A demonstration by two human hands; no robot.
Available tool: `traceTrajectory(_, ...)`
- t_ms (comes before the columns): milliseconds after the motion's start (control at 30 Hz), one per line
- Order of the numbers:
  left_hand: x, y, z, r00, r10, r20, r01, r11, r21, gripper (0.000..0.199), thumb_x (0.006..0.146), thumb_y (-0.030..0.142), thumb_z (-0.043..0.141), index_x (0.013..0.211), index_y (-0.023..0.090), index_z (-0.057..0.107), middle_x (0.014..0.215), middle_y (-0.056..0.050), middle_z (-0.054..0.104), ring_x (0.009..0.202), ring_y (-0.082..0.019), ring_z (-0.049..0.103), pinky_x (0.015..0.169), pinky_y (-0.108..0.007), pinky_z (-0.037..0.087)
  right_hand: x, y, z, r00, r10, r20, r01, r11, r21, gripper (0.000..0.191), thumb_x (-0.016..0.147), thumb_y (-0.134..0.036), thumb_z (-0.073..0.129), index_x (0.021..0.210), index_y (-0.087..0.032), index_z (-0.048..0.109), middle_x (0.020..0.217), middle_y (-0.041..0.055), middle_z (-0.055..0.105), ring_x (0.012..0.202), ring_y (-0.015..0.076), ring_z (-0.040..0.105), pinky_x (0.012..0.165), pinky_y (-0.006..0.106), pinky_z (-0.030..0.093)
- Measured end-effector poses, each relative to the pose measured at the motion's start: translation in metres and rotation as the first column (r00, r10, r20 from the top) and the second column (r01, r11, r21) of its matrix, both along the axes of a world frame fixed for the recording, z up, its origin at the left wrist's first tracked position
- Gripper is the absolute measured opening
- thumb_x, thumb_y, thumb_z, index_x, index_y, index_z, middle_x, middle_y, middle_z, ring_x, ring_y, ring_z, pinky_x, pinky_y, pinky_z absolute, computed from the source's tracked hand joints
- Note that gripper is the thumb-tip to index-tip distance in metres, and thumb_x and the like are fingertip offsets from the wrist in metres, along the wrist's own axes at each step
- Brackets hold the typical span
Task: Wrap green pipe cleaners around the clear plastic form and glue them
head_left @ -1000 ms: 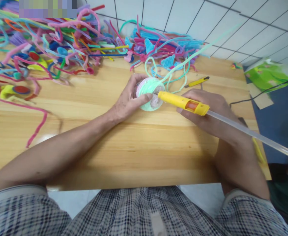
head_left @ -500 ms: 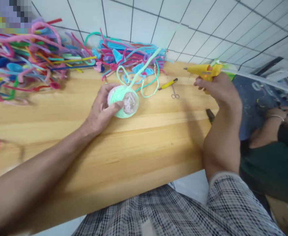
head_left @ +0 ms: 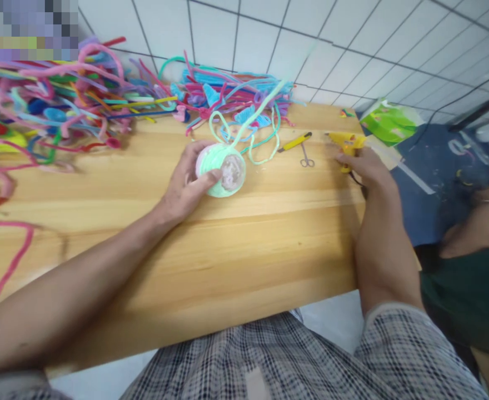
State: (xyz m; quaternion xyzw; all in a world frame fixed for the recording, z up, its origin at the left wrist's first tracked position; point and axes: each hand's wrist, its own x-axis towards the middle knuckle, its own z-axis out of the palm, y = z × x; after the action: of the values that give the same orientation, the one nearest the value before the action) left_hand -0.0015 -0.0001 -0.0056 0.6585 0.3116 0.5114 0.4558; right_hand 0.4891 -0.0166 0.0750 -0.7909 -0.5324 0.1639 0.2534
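- Pinching the mint-wrapped piece (head_left: pixel 209 162), the left hand (head_left: pixel 184 189) sets its thumb beside the clear round end, with the other fingers wrapped behind; I judge that this grip steadies the piece and exposes that end.
- Position of piece: over the middle of the tabletop (head_left: pixel 228 250). From my station I cannot confirm whether its underside touches the wood.
- Mint strand (head_left: pixel 256 118): leaves the top of the piece and runs toward the tiled wall (head_left: pixel 253 33). This routing probably avoids the thumb.
- Right hand (head_left: pixel 369 164): its fingers are curled around the handle of the yellow glue gun (head_left: pixel 348 142). I cannot tell whether the trigger is pressed. The nozzle points left, well apart from the piece, presumably a sensible separation for a hot tip.
- Utility knife (head_left: pixel 297 141) and scissors (head_left: pixel 307 163): lying between the piece and the gun, in easy reach, I judge.
- Fuzzy stems (head_left: pixel 73 111): heaped along the far side, probably to avoid crowding the hands.
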Motion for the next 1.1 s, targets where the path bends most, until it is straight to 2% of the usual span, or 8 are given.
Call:
traceTrajectory(167, 0.002, 0.004, -0.002, 0.998, -0.055, -0.019, 0.055, 0.998, 0.012, 0.069, 0.097, 0.072, 0.084, 0.15, 0.031, 0.064, 0.142, -0.011, 0.074, 0.127, -0.035, 0.073, 0.114, -0.054, 0.066, -0.004, -0.038, 0.014, 0.972, -0.043, 0.232, 0.049, 0.999, -0.02, 0.06, 0.069, -0.023, 0.105, 0.054, -0.035, 0.048, 0.048, -0.0071, 0.043, 0.051, 0.0151, 0.037, 0.056, 0.039, 0.026)
traceTrajectory(267, 0.005, 0.003, -0.002, 0.999, -0.046, 0.007, 0.046, 0.999, -0.008, 0.073, 0.095, 0.075, 0.085, 0.149, 0.03, 0.065, 0.148, -0.011, 0.073, 0.135, -0.037, 0.071, 0.124, -0.058, 0.061, -0.052, -0.07, 0.024, 0.869, 0.212, 0.447, -0.257, 0.965, 0.043, 0.024, 0.085, -0.029, 0.096, 0.078, -0.031, 0.073, 0.07, 0.0066, 0.074, 0.059, 0.0229, 0.057, 0.06, 0.04, 0.037)
traceTrajectory(300, 0.006, 0.003, -0.003, 0.999, -0.039, 0.013, 0.04, 0.999, -0.008, 0.074, 0.095, 0.076, 0.085, 0.149, 0.031, 0.065, 0.15, -0.011, 0.072, 0.138, -0.037, 0.07, 0.127, -0.059, 0.06, -0.077, -0.079, 0.026, 0.819, 0.327, 0.471, -0.397, 0.916, 0.055, 0.011, 0.094, -0.032, 0.09, 0.099, -0.03, 0.081, 0.092, 0.0135, 0.086, 0.074, 0.0282, 0.072, 0.067, 0.042, 0.049)
traceTrajectory(367, 0.007, 0.002, -0.004, 0.999, -0.029, 0.015, 0.029, 1.0, -0.003, 0.074, 0.095, 0.077, 0.085, 0.15, 0.031, 0.065, 0.151, -0.011, 0.072, 0.14, -0.037, 0.069, 0.13, -0.06, 0.057, -0.132, -0.09, 0.029, 0.71, 0.51, 0.486, -0.643, 0.751, 0.151, 0.024, 0.107, -0.036, 0.075, 0.13, -0.029, 0.08, 0.128, 0.0185, 0.088, 0.112, 0.0365, 0.083, 0.094, 0.054, 0.064)
traceTrajectory(433, 0.008, 0.001, -0.005, 1.0, -0.023, 0.013, 0.023, 1.0, 0.005, 0.074, 0.096, 0.077, 0.084, 0.15, 0.031, 0.065, 0.15, -0.011, 0.072, 0.139, -0.036, 0.07, 0.13, -0.058, 0.057, -0.186, -0.09, 0.028, 0.627, 0.59, 0.509, -0.754, 0.625, 0.203, 0.04, 0.11, -0.044, 0.073, 0.148, -0.031, 0.073, 0.148, 0.0154, 0.083, 0.137, 0.0398, 0.078, 0.116, 0.066, 0.061)
traceTrajectory(533, 0.009, 0.002, -0.006, 1.0, -0.025, 0.012, 0.025, 0.999, 0.033, 0.074, 0.098, 0.079, 0.081, 0.15, 0.029, 0.064, 0.149, -0.011, 0.072, 0.138, -0.034, 0.071, 0.129, -0.056, 0.058, -0.242, -0.075, 0.023, 0.548, 0.651, 0.526, -0.825, 0.526, 0.208, 0.051, 0.11, -0.046, 0.073, 0.159, -0.033, 0.066, 0.163, 0.014, 0.074, 0.152, 0.042, 0.069, 0.129, 0.072, 0.054)
traceTrajectory(767, 0.014, 0.0, -0.006, 0.999, 0.02, -0.03, -0.016, 0.992, 0.127, 0.078, 0.102, 0.085, 0.073, 0.153, 0.026, 0.063, 0.151, -0.014, 0.072, 0.144, -0.034, 0.069, 0.129, -0.054, 0.056, -0.259, -0.037, 0.001, 0.562, 0.66, 0.499, -0.823, 0.509, 0.254, 0.051, 0.11, -0.048, 0.072, 0.158, -0.033, 0.065, 0.16, 0.014, 0.075, 0.156, 0.0451, 0.066, 0.133, 0.075, 0.05)
traceTrajectory(1100, 0.008, -0.005, 0.001, 0.998, 0.015, -0.068, -0.007, 0.994, 0.111, 0.071, 0.104, 0.079, 0.075, 0.153, 0.029, 0.062, 0.153, -0.012, 0.072, 0.144, -0.034, 0.069, 0.129, -0.052, 0.057, -0.26, -0.038, -0.011, 0.603, 0.639, 0.479, -0.796, 0.524, 0.304, 0.042, 0.113, -0.045, 0.063, 0.152, -0.031, 0.068, 0.157, 0.0151, 0.076, 0.15, 0.0421, 0.071, 0.129, 0.07, 0.056)
